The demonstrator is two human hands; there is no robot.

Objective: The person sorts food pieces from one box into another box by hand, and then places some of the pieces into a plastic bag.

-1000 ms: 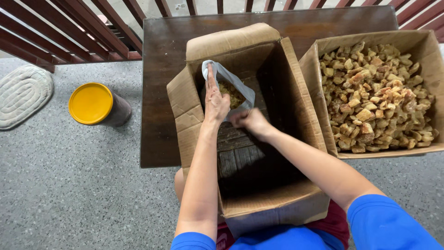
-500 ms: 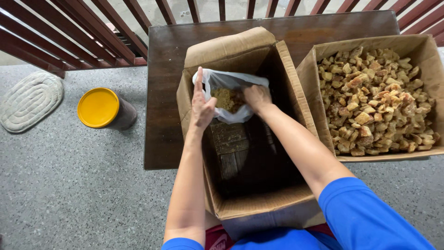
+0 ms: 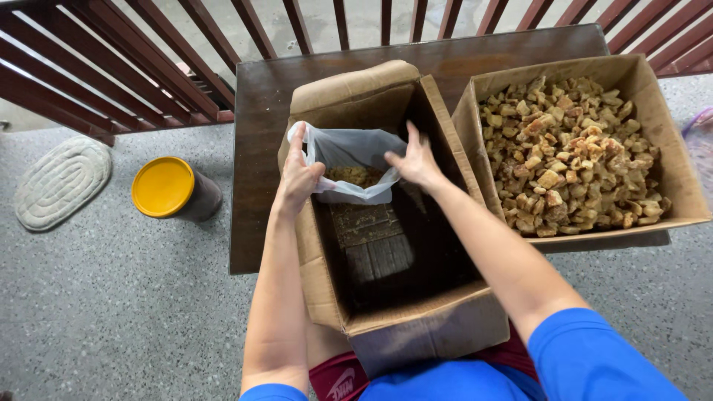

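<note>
A thin grey-white plastic bag [image 3: 355, 160] hangs open at the far end of an open cardboard box [image 3: 416, 327], with a small heap of tan crumbly pieces showing in its mouth. The left hand [image 3: 298, 178] pinches the bag's left rim, its grip pressed together on the plastic with the forefinger pointing up along the edge. The right hand [image 3: 416, 160] has the bag's right rim, fingers spread and curled over the plastic, pulling the mouth wide. Below the bag, the bottom of the box is dark, and what lies there looks like a ribbed dark slab.

The box stands on a dark wooden tabletop [image 3: 260, 148], its near end tipped over the edge against the person's lap. Just right of it, touching its wall, a second cardboard box [image 3: 679, 186] sits heaped with tan and brown chunks [image 3: 568, 156]. Left of the open box, down on the speckled floor [image 3: 111, 312], stands a dark tub with a yellow lid [image 3: 163, 186], and farther left lies an oval pale mat [image 3: 61, 180]. Beyond the tabletop runs a reddish-brown railing [image 3: 119, 67].
</note>
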